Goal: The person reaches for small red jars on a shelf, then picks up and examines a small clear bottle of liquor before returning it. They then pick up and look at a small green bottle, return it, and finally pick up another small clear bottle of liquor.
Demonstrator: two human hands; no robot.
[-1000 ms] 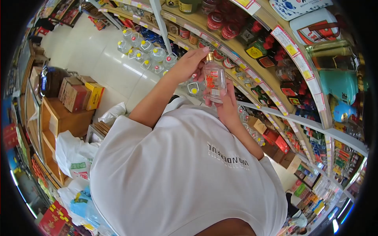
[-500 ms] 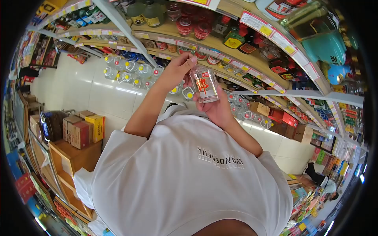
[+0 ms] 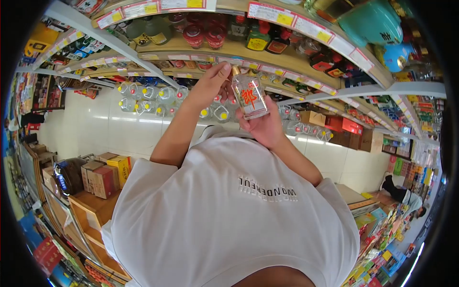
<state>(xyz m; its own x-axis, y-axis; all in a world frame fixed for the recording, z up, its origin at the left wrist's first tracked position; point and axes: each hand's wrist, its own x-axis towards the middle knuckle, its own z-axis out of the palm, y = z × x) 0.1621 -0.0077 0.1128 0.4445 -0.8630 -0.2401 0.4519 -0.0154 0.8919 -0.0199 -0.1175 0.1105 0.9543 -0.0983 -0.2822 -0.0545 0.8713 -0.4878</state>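
where the two forearms meet, at 12 o'clock above the white t-shirt (image 3: pixel 229 210), holds up a small clear glass bottle (image 3: pixel 249 99) with a red character on its label and a gold cap (image 3: pixel 235 71). grips it with both hands. right hand (image 3: pixel 265 128) at the bottle's 5 o'clock, cupped under the base, fingers curled tight against the lower glass. left hand (image 3: pixel 210 86) at the bottle's 10 o'clock, thumb and fingertips closed on the neck right by the cap. leans the bottle, cap toward 11 o'clock and base toward 5 o'clock, in the air and apart from the wooden shelves (image 3: pixel 267 52) behind it. along those shelves, white and yellow price tags on the front edges, red-lidded jars (image 3: pixel 205 33) at 12 o'clock, a teal ceramic jar (image 3: pixel 377 21) at 1 o'clock. at 9 o'clock of the left forearm, clear jugs with yellow caps (image 3: pixel 143 98) in a row. at 8 o'clock, cardboard boxes (image 3: pixel 103 174) on a wooden stand, beside the white tiled floor (image 3: pixel 119 129). at 4 o'clock, another person (image 3: pixel 401 193) low in the aisle, too small to tell more.
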